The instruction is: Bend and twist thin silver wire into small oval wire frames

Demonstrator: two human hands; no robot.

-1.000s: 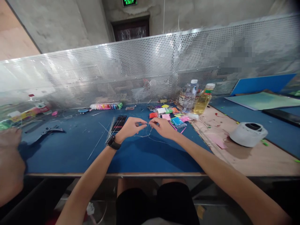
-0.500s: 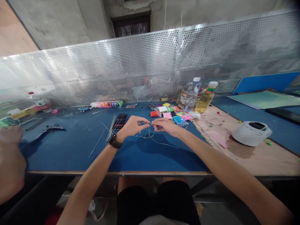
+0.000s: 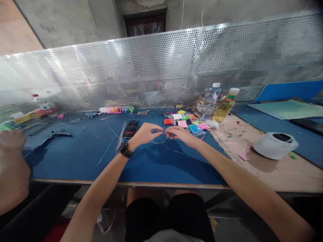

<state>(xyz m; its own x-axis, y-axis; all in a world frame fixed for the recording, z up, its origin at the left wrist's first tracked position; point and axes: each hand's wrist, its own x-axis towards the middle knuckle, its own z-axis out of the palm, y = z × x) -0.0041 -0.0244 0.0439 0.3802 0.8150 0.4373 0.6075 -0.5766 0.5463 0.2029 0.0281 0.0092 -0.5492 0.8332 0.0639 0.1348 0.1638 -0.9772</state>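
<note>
The left hand [image 3: 146,133] and right hand [image 3: 179,135] pinched thin wire [image 3: 158,143], whose loose tail [image 3: 176,151], I feared, could catch the right forearm [image 3: 222,161] and kink.

A perforated partition [image 3: 161,67] stands along the back edge of the worktop [image 3: 156,171]. Near the back left corner is a capped bottle [image 3: 46,107], with a hand tool [image 3: 59,134] lying in front of it. Left of centre, a row of small packs [image 3: 117,110] sits by the back edge. Nearer the front, a phone [image 3: 131,128] lies with thin rods [image 3: 108,148] on its left. A wire [image 3: 158,142] is below the left hand [image 3: 147,132] and right hand [image 3: 180,133], over the middle. Behind the right hand lie sachets [image 3: 182,124]; right of these, two bottles [image 3: 210,106] stand before a basket [image 3: 201,105]. Towards the right edge is a spool [image 3: 267,147], with a sheet [image 3: 290,109] behind it.
</note>
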